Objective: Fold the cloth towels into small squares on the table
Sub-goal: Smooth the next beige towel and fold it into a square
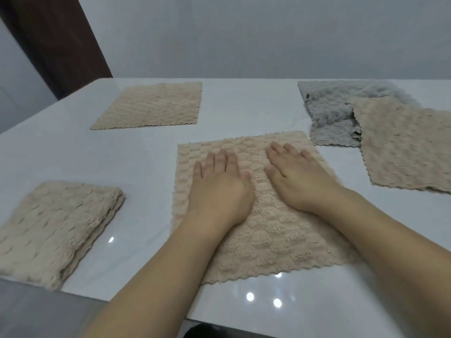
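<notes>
A beige fluffy towel [268, 235] lies spread flat on the white table [151, 157] in front of me. My left hand [219, 189] presses flat on its left half with straight fingers. My right hand [297, 176] presses flat on its right half, fingers straight and pointing away. A thick folded beige towel [56, 230] sits at the near left edge. Another beige towel [151, 106] lies flat at the far left. At the far right a grey towel [341, 111] lies partly under a flat beige towel [405, 145].
The glossy table's near edge [146, 303] runs just below the spread towel. A grey wall stands behind the table, and a dark brown panel [61, 40] rises at the far left.
</notes>
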Tool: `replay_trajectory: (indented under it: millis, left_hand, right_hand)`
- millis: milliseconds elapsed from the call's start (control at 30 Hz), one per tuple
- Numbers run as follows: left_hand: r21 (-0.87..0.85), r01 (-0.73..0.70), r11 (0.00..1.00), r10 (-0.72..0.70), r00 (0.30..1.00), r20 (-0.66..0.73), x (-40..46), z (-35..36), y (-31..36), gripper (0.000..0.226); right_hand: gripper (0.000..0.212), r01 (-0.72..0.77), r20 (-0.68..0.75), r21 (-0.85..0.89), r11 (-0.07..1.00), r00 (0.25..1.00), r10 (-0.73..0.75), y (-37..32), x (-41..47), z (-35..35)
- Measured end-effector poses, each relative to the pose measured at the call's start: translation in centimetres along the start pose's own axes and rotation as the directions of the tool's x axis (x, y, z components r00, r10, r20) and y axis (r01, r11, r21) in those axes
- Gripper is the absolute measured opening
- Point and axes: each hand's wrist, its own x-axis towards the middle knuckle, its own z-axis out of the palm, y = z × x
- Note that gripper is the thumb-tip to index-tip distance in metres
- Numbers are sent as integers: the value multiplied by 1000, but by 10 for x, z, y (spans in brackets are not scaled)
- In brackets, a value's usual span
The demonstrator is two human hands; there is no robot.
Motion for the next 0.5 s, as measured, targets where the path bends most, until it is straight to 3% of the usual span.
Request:
replay_trajectory:
  millis: [167,267,367,500]
  left_hand:
    - [-8,19,1000,-18,998,59,-1,-4,-32,62]
    - [18,101,995,-102,993,66,-4,-10,-45,63]
    - [43,134,990,-135,991,16,-8,-17,-26,64]
    - [-25,2,1000,-2,1000,-9,-36,-7,8,63]
  right_hand:
    - [57,-93,15,-82,992,995,95,26,-5,-2]
    - [59,-174,-19,-118,978,985,172,27,-8,-8]
    - [59,-92,-108,-89,992,991,82,4,-18,-12]
    - [56,-47,-45,-26,999,998,46,-14,-37,5]
